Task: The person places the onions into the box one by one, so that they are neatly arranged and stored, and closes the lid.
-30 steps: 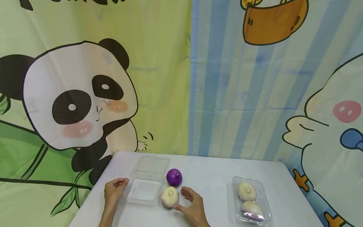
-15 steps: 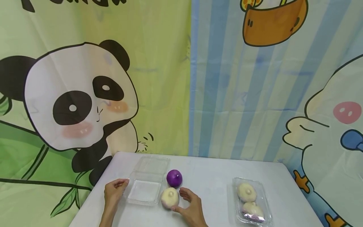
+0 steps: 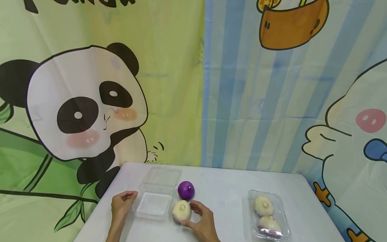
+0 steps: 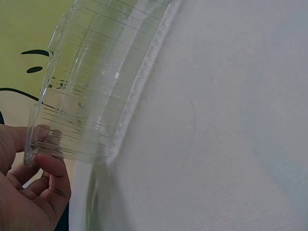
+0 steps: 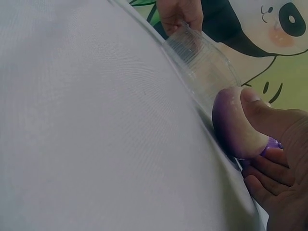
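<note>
An opened clear plastic clamshell box [image 3: 153,203] lies on the table, its lid [image 3: 162,176] folded back. At the box's left edge, my left hand [image 3: 121,203] pinches the rim between thumb and fingers; the left wrist view shows this grip on the clear plastic [image 4: 86,110]. A round turnip [image 3: 181,211], cream on top and purple below, sits just right of the box. My right hand [image 3: 202,220] grips it from the right, thumb at the near side and fingers at the far side. Behind it stands a shiny purple ball-shaped vegetable [image 3: 186,190].
A second clear box [image 3: 281,218] at the right of the white table [image 3: 223,198] holds two cream-and-purple turnips [image 3: 263,205]. A cartoon-printed curtain [image 3: 172,101] hangs behind the table's back edge.
My right hand has moved slightly left and closed its thumb and fingers in around the turnip. The left hand stays on the box's rim.
</note>
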A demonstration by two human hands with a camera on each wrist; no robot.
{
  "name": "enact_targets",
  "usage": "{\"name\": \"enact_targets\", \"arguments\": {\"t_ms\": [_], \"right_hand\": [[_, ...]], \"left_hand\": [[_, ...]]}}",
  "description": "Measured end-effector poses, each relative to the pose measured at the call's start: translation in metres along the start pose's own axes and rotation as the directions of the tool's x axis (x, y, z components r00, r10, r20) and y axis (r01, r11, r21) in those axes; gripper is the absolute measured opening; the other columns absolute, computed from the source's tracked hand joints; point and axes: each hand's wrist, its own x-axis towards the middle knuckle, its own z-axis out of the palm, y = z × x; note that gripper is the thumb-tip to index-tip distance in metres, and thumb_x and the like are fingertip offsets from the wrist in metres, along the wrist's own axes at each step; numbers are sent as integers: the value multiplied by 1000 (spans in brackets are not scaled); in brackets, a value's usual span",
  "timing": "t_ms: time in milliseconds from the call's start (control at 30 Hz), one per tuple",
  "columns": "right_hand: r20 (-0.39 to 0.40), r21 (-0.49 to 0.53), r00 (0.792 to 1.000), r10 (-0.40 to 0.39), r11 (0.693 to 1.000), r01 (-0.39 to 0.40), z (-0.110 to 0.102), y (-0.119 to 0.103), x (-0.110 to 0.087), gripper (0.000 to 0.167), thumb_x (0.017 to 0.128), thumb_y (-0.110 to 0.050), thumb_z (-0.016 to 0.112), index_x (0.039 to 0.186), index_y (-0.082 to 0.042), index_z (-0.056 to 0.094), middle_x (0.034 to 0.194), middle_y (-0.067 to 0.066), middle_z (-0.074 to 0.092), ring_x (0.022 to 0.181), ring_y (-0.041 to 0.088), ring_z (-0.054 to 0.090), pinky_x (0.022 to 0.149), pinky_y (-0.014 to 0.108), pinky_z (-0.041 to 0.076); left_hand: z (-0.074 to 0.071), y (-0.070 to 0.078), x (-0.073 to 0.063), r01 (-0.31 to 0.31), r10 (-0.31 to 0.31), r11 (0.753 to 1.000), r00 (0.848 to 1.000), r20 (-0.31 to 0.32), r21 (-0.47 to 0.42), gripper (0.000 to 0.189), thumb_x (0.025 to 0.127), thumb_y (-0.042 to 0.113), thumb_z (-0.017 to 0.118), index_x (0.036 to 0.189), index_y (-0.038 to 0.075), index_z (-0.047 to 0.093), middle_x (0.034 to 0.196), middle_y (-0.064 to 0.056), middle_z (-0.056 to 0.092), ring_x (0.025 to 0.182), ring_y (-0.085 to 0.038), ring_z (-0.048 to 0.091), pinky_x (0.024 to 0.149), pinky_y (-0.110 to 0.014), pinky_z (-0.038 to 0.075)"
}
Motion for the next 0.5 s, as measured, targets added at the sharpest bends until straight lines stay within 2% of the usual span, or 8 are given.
{"name": "enact_targets", "arguments": {"t_ms": [167, 367, 500], "right_hand": [[18, -1, 999, 26, 1000, -26, 0, -1, -1, 84, 72, -44, 101, 138, -4, 69, 130, 8, 78, 118, 18, 75, 104, 33, 61], [15, -22, 999, 28, 999, -28, 1, -1, -1, 84, 72, -43, 102, 138, -4, 69, 131, 7, 78, 118, 17, 75, 104, 33, 61], [15, -35, 999, 29, 999, -29, 1, -2, 0, 83, 71, -43, 102, 138, -5, 69, 132, 6, 78, 118, 17, 75, 106, 34, 60]], "left_hand": [[-1, -1, 0, 3, -3, 1000, 1000, 7, 4, 24, 97, 16, 80, 109, -5, 81, 78, 3, 75, 68, -8, 60, 58, -24, 47], [-2, -2, 1, 22, -22, 1000, 999, 28, -8, 24, 97, 17, 80, 109, -4, 81, 78, 4, 73, 67, -7, 60, 56, -24, 49], [-1, -1, 1, 8, -8, 1000, 1000, 26, -12, 24, 97, 17, 80, 109, -4, 81, 77, 5, 73, 67, -6, 59, 57, -24, 48]]}}
